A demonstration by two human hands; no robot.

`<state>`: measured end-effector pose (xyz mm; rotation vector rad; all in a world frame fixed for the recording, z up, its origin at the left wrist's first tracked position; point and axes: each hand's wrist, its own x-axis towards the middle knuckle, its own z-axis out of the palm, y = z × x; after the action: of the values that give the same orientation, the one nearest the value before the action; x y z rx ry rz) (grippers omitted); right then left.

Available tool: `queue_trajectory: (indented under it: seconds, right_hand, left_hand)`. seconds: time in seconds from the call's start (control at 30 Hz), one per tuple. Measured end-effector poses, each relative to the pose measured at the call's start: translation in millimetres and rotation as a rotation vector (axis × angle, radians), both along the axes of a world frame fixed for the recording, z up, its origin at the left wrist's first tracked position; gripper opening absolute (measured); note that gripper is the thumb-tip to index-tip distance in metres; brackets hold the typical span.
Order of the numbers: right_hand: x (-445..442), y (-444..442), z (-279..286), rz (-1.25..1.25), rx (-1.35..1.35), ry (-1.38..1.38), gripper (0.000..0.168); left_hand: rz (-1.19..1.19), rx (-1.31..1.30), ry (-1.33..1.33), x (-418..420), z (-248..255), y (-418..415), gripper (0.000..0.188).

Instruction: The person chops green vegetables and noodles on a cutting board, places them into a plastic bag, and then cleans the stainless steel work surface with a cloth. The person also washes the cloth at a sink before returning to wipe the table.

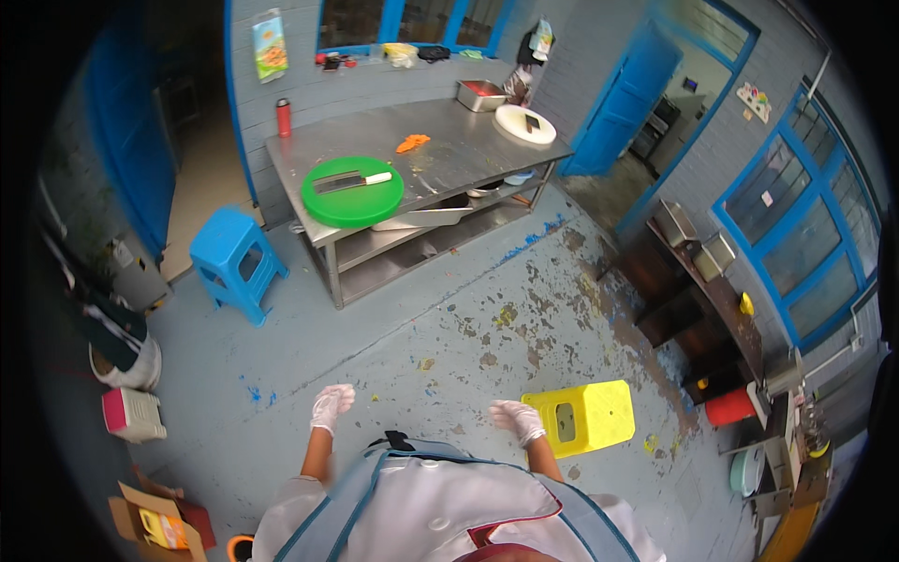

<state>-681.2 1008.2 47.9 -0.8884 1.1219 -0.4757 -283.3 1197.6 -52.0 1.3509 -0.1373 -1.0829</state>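
Observation:
My left hand (333, 407), in a thin whitish glove, hangs over the painted floor (393, 393) with its fingers loosely bent and nothing visible in it. My right hand (517, 419) wears the same kind of glove. It is empty too, its fingers reaching inward, slightly blurred. Just beside it in the picture is a yellow plastic stool (609, 418); contact between them cannot be made out. Ahead stands a stainless steel worktable (463, 151). A cleaver (348, 181) with a white handle lies on the round green cutting board (351, 211) at its near left corner.
A blue plastic stool (228, 242) stands left of the worktable. On the tabletop are a red bottle (283, 118), an orange cloth (412, 143), a white cutting board (516, 126) and a metal pan (481, 96). Dark wooden shelving (702, 309) lines the right; an opened cardboard box (130, 523) sits lower left.

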Motion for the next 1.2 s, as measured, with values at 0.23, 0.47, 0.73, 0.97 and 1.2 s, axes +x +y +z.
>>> queue_trajectory:
  seconds: [0.23,0.47,0.73,0.97,1.2]
  right_hand:
    - [-33.5,-125.4,-16.3,-0.333,0.046,0.387,0.020]
    - [-51.6,-342.2,-38.6,-0.450,-0.004,0.342,0.019]
    - [170.1,-619.5,0.9,0.041,-0.203,0.287,0.027]
    - [405.9,-764.8,40.7,0.535,-1.000,0.188,0.037]
    - [566.9,-872.4,-7.2,1.100,-1.262,0.486,0.059]
  left_hand:
    - [-0.257,-0.018,0.073,21.2,50.2,-199.3,0.021]
    - [-0.325,0.113,0.079,23.5,31.3,-363.8,0.023]
    - [-0.156,0.093,-0.006,48.3,69.1,-489.8,0.023]
    - [0.012,0.120,0.032,103.5,79.1,-590.9,0.021]
    - [0.065,0.027,0.101,171.4,56.8,-717.3,0.024]
